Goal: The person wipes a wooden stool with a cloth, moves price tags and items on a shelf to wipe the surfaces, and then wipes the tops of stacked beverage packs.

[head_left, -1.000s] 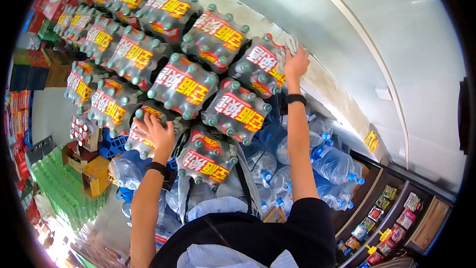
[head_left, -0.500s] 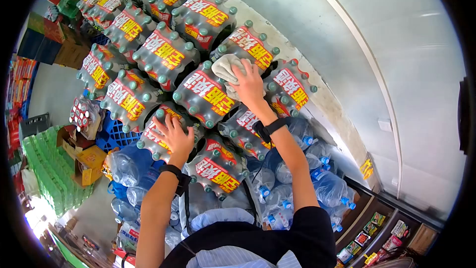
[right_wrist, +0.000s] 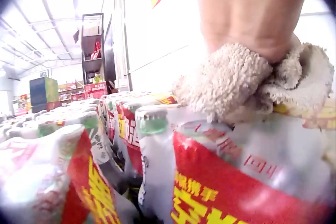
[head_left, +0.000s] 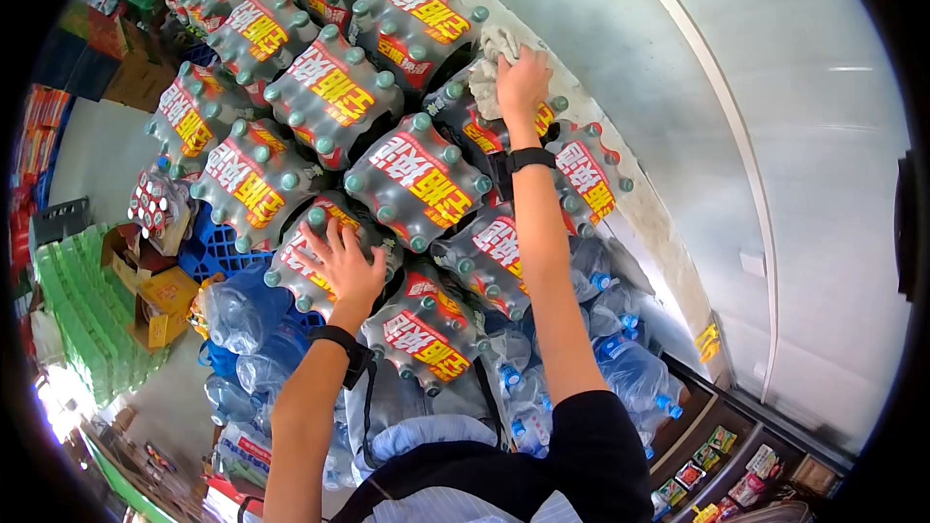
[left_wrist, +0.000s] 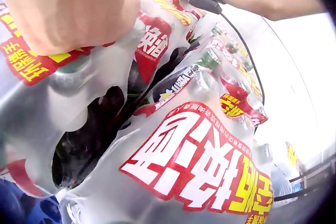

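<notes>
My right hand grips a crumpled greyish-white towelling cloth on top of a shrink-wrapped bottle pack beside the wall. Close up in the right wrist view, the cloth bunches under the knuckles and lies against the plastic film over the bottle caps. My left hand rests on a nearer bottle pack, its fingers spread across the top. In the left wrist view the back of the left hand hides its fingertips. All these packs carry red and yellow printed labels and green caps.
More bottle packs stand in rows toward the back left. Large empty plastic bottles lie near my body on both sides. A pale wall runs along the right. Blue crates and a green stack are at left.
My right hand with the cloth has gone from the end pack by the wall leftward to the packs, then up and right onto another. The left hand stays on its pack.
</notes>
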Demonstrator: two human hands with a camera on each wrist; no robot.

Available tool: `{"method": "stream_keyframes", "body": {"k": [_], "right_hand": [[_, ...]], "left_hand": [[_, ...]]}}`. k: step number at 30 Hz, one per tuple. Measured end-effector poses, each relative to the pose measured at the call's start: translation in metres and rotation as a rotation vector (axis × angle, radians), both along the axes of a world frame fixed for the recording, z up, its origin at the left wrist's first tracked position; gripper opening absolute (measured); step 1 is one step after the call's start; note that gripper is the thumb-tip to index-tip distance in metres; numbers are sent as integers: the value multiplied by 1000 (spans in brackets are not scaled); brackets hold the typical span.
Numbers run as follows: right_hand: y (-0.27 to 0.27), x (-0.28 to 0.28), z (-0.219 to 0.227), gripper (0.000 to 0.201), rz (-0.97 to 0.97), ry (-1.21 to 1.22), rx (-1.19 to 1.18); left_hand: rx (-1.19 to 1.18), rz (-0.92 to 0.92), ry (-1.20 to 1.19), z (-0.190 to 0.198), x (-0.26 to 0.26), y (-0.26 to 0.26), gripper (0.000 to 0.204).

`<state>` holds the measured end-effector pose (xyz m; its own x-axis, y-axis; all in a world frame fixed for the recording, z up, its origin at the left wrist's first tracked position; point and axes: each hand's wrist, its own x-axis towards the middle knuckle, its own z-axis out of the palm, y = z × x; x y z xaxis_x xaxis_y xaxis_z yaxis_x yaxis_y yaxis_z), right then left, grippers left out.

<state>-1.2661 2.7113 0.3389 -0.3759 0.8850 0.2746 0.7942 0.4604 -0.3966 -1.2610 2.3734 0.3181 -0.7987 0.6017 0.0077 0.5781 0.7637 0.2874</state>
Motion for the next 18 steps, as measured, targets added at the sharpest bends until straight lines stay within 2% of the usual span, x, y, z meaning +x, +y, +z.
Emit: {"method": "stream_keyframes", "body": {"k": [2, 4, 6, 7, 9, 10, 12, 14, 16, 18], "right_hand": [[-6, 8, 0, 40, -26, -42, -56], [-30, 37, -2, 43, 252, -145, 103], [-56, 65, -4, 46, 334, -113, 65], [-60, 76, -7, 46, 339, -113, 71], [-56, 92, -11, 48, 319, -85, -84], [-51, 91, -9, 48, 321, -87, -83], [-37, 81, -9, 50, 342, -169, 126], [-14, 52, -2, 52, 292, -189, 121], [7, 24, -1, 49, 126, -195, 53], [2, 15, 4, 46, 155, -183, 43]], "left_hand": [[-2, -4, -22, 1, 2, -3, 45], [4, 0, -22, 2, 1, -1, 44], [16, 10, -22, 3, 2, -1, 43], [-11, 10, -39, 5, 1, -1, 46], [-44, 13, -71, 6, 0, -1, 48], [-42, 15, -73, 5, -1, -1, 48], [-27, 21, -51, 4, 0, 0, 46], [-26, 21, -53, 5, 1, 0, 45], [-29, 18, -48, 5, -2, 2, 45], [-23, 14, -69, 6, 0, 1, 44]]}}
